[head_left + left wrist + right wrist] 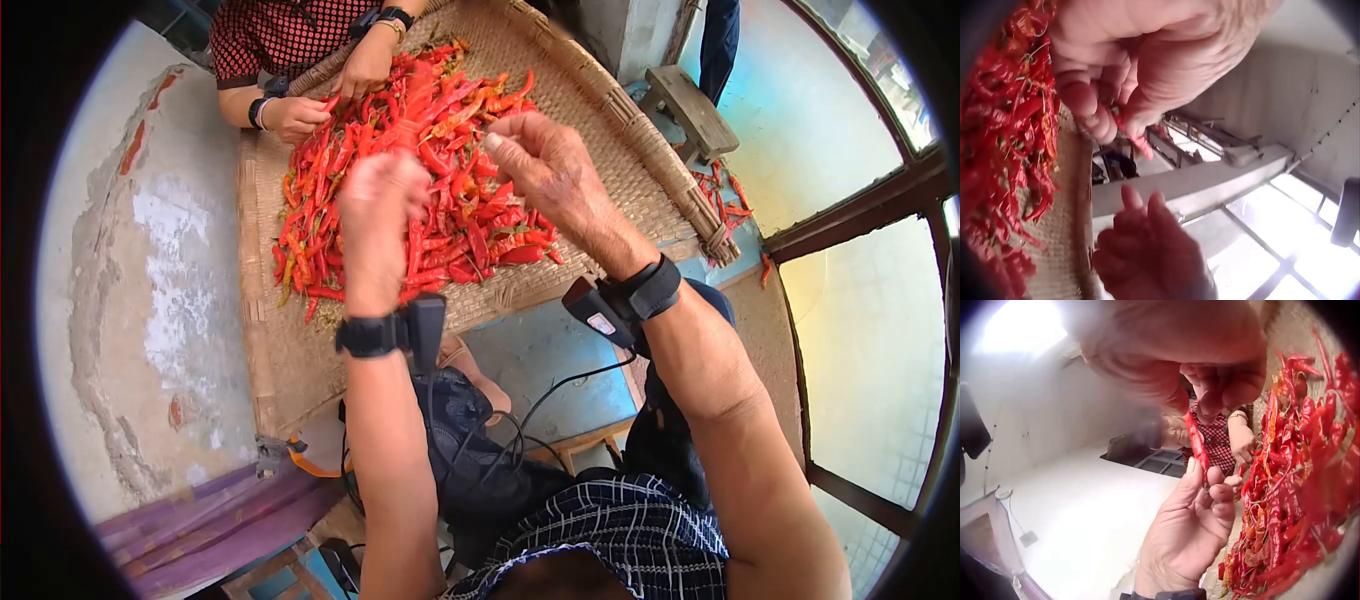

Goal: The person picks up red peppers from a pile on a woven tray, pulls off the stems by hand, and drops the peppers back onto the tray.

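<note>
My left hand (385,215), blurred in the head view, hovers above a heap of red chili peppers (480,235). In the right wrist view its thumb and fingers pinch a single wrinkled red chili pepper (1197,444), which points toward my other hand. To the right, over the heap's edge, my right hand (560,175) is raised with thumb and forefinger extended and a gap between them. The left wrist view shows this right hand (1150,250) apart from the pinched chili pepper (1141,147), its other fingers loosely bent. Both wrists wear black straps with cameras.
The heap lies on a large woven tray (610,150) with a raised rim. Across it, another person's hands (295,118) handle chilies at the far left edge. A wooden stool (695,110) and some loose chilies (737,195) are at the right. Cables (525,425) hang over my lap.
</note>
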The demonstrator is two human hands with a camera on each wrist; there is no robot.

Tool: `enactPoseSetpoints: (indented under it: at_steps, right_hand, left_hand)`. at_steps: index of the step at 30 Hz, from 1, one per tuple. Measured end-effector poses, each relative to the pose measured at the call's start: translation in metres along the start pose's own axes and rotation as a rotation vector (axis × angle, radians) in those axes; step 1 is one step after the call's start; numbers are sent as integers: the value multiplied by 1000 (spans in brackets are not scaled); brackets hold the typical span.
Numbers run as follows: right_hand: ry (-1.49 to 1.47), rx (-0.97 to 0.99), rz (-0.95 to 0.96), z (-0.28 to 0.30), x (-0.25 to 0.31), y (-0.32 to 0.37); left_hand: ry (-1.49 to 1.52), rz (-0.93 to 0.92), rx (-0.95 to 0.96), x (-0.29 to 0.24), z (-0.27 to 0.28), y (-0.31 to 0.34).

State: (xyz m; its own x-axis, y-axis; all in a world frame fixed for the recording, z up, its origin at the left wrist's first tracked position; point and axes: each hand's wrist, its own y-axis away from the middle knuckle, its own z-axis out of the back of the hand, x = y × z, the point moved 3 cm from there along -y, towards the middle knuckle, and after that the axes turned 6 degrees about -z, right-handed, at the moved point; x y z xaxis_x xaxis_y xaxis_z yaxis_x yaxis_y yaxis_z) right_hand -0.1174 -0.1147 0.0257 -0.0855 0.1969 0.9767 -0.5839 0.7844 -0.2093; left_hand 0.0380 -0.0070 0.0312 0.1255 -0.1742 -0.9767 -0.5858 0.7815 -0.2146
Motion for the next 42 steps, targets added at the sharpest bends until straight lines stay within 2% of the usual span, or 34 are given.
enactPoseSetpoints:
  at_steps: [1,3,4,6,7,9,12,13,15,16,17,19,21,23,24,25,27,29,31,32,34,35,37,38,40,42]
  right_hand:
    - [-5,1,-3,1,-1,1]
    - [-1,20,-43,3,4,-1]
    - [-21,27,-83,6,7,2]
    - [19,23,-55,8,7,3]
    - [56,20,-22,9,7,1]
    - [51,13,-43,12,7,-1]
    - [-35,-8,-7,17,8,-2]
    - [-36,-14,-5,18,7,-3]
    - [64,-24,46,19,8,-2]
    - [59,-24,44,20,8,-2]
    - [131,45,26,19,8,-1]
    - [279,188,-4,15,8,1]
    - [261,201,-15,7,5,6]
    - [91,108,-47,0,-1,7]
    - [53,86,-124,-1,-3,7]
    - [55,86,-124,-2,-3,7]
    - [-333,-44,-321,-2,-6,8]
    - [-414,2,-340,1,-3,6]
    - [-354,-6,-252,5,7,5]
    - [-334,3,-245,6,7,5]
    - [-331,5,-243,5,6,6]
    - [-334,0,-228,4,6,5]
    - [-285,6,-221,7,8,1]
    - [-237,12,-217,8,7,1]
    - [-227,30,-189,8,6,0]
    - [-222,40,-153,7,2,-1]
  left_hand:
    - [38,-99,-154,0,10,-10]
    - [-377,-528,-422,-1,22,-24]
    - [-377,-528,-421,3,27,-26]
    - [-1136,-415,-110,10,19,-25]
    - [-1153,-410,9,21,8,-19]
    - [-1479,-550,147,31,-15,-5]
    - [-1628,-475,248,42,-15,-10]
    - [-1627,-481,252,41,-14,-12]
    - [-1113,-136,157,27,-8,-11]
    - [-887,-131,111,23,-7,-9]
    - [-892,-129,112,17,-10,-4]
    - [-301,6,126,4,-22,7]
    - [-255,59,157,-2,-30,16]
    - [-159,40,339,-7,-41,21]
    - [-212,43,389,-8,-41,21]
    - [-210,43,389,-8,-39,19]
    - [-336,11,204,-6,-24,9]
    - [-71,-101,-79,4,1,-13]
    - [-832,-522,-443,5,21,-26]
    - [-830,-514,-445,3,21,-24]
    - [-1355,-613,-91,1,10,-19]
    - [-1250,-344,83,12,2,-17]
    - [-1381,-185,197,26,-17,-4]
    - [-1377,-177,198,35,-16,-1]
    - [-1453,-370,237,44,-17,2]
    - [-1372,-378,208,40,-10,-1]
